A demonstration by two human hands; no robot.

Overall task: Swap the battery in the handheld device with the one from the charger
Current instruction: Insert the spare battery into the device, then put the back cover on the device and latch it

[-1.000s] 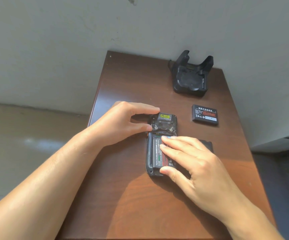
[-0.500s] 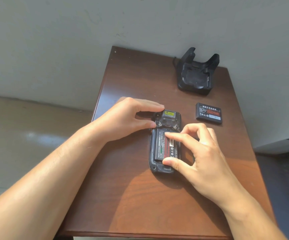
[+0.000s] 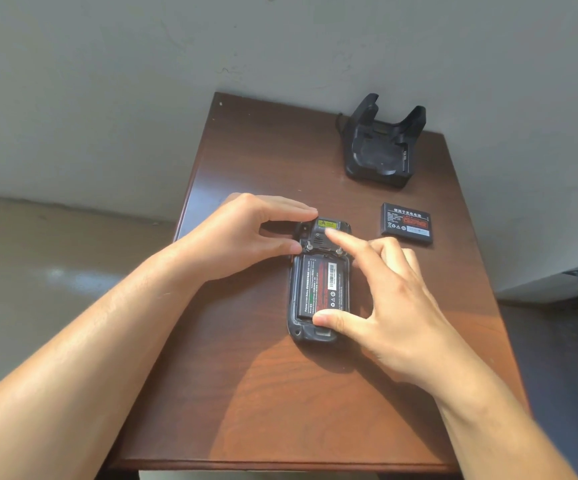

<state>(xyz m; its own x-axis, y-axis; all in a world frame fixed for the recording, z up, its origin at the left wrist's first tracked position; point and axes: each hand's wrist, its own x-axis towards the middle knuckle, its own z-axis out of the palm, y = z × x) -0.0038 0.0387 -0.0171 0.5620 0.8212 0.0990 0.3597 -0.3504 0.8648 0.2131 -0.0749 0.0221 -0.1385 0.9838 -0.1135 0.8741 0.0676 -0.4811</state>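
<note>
On the brown table (image 3: 246,393), the left hand (image 3: 242,233) pinches the far end of the handheld device (image 3: 320,282) between thumb and fingers, covering its far left corner. A battery (image 3: 322,285) sits in the open back, its print too small to read. The right hand (image 3: 391,299) is spread, thumb on the battery's near edge, forefinger on the device's far end. Farther right lie a spare battery (image 3: 407,223) and the charger (image 3: 382,147).

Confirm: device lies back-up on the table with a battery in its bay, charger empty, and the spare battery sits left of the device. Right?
Not quite. The spare battery sits right of the device, not left; the head view shows it on the table in front of the charger. The rest holds: device back-up, a battery in its bay, charger empty.
</note>
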